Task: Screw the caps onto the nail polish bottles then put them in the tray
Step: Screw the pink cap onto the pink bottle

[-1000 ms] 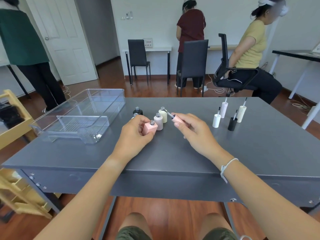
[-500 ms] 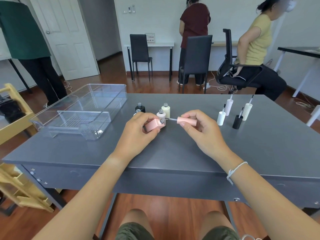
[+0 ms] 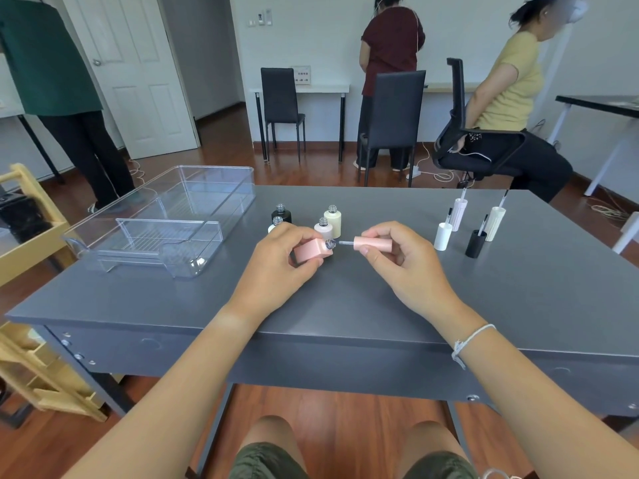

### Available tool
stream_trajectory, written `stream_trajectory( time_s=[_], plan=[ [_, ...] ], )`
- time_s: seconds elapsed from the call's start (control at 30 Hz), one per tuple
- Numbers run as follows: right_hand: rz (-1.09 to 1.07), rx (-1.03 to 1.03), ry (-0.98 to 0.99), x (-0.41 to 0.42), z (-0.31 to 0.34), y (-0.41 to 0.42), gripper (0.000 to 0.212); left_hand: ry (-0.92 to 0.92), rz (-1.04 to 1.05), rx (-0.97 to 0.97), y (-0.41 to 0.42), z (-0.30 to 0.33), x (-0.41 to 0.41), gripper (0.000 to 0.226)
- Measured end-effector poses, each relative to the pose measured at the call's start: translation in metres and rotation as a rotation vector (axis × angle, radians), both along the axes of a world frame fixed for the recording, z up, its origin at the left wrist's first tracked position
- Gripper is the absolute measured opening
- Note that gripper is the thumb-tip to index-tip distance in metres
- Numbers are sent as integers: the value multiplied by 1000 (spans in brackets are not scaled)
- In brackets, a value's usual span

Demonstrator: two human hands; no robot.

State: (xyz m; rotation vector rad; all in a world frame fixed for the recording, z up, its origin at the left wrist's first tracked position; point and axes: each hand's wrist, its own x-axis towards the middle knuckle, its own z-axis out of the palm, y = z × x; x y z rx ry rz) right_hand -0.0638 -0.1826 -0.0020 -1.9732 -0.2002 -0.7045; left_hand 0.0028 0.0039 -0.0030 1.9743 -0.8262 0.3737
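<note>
Left hand [image 3: 276, 261] has its fingers wrapped around the pink bottle [image 3: 308, 249], tipped on its side above the table [image 3: 380, 305] so the threaded neck points right. Right hand [image 3: 401, 257] is pinching the pink cap [image 3: 373, 244] between thumb and fingertips, held level, with the brush stem sticking out left toward the neck. The brush tip sits just beside the bottle mouth, not inside it as far as I can tell, so cap and bottle are apart.

Just past the left fingertips there's a little cluster of open bottles: a black one [image 3: 281, 214], a cream one [image 3: 332, 221], a pale pink one [image 3: 323, 229], and a white one [image 3: 276, 225] mostly hidden behind the knuckles. Off beyond the right hand's fingers, well apart, four more caps [image 3: 470, 224] stand brush-up: three white or cream, one black.

The clear tray [image 3: 166, 219] is out to the left of the left hand, no bottles in it.
</note>
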Motion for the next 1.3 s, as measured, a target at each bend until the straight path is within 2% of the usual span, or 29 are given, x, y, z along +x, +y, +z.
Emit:
stream_trajectory(
  time_s=[0.43, 0.67, 0.87, 1.13, 1.3],
  plan=[
    [-34, -140, -38, 2, -1, 0, 16, -61, 5, 91, 0, 3, -3, 28],
    [-43, -210, -44, 3, -2, 2, 12, -76, -15, 120, -1, 4, -5, 27],
    [-28, -348, -51, 0, -1, 7, 22, -80, -28, 133, -1, 2, -5, 28],
    [-107, -427, -28, 0, 4, 9, 15, -86, -12, 146, -1, 2, -4, 25],
    [-45, -355, 9, 3, 2, 5, 11, -49, -38, 95, -1, 1, -3, 26]
  ],
)
